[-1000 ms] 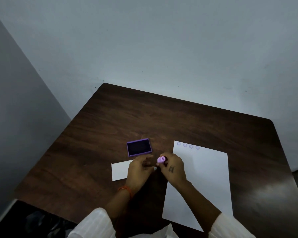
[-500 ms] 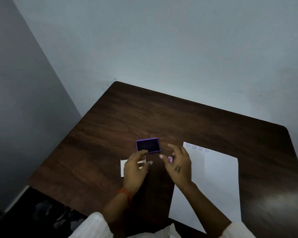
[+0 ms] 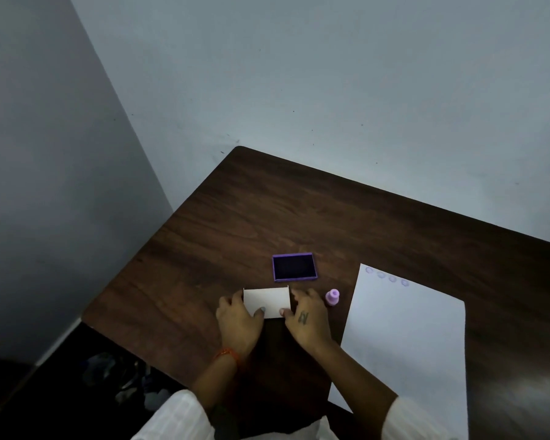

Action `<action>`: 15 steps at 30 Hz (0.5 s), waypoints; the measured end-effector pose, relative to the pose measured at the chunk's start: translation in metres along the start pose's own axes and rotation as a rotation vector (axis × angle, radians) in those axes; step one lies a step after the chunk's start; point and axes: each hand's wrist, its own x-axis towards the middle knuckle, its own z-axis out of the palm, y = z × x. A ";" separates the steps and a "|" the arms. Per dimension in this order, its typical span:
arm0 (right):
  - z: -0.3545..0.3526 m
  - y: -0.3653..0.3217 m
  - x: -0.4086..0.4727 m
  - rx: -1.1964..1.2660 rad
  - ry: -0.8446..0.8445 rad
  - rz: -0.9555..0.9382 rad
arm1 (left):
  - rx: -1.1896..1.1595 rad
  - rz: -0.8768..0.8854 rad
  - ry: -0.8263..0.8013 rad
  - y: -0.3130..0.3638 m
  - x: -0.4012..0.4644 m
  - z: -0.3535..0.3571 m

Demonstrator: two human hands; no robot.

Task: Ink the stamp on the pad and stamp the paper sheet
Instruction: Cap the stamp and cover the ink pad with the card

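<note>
Both hands grip the same object: left hand (image 3: 238,322) has its fingers curled over the left edge of a small white lid (image 3: 266,302), thumb tip laid on its near face; right hand (image 3: 308,319) mirrors this on the right edge, thumb on the near right corner, fingers wrapped behind the far side. Whether the lid is lifted clear of the table or resting on it — cannot tell from this view. An orange thread band (image 3: 227,354) circles the left wrist; a small dark mark shows on the back of the right hand; white sleeves (image 3: 178,417) cover both forearms at the bottom of the frame. Stamp (image 3: 332,296) — pink-lilac, upright, free of either hand — stands on the dark wooden table (image 3: 235,217) just right of the right hand's knuckles, between that hand and the paper sheet (image 3: 407,338). Ink pad (image 3: 294,267), purple tray with dark pad exposed, lies just beyond the lid, apart from it. The sheet lies to the right, with four faint round impressions (image 3: 386,277) in a row along its far edge. Pale walls meet in a corner behind the table.
</note>
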 end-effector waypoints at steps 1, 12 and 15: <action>0.001 0.000 0.000 0.009 0.000 0.008 | 0.005 0.008 -0.007 -0.001 0.000 0.001; -0.019 -0.011 0.005 0.128 0.165 -0.020 | -0.116 0.088 0.084 0.031 0.000 0.000; -0.031 -0.011 0.015 0.132 0.213 0.021 | -0.130 0.086 0.057 0.047 0.005 0.004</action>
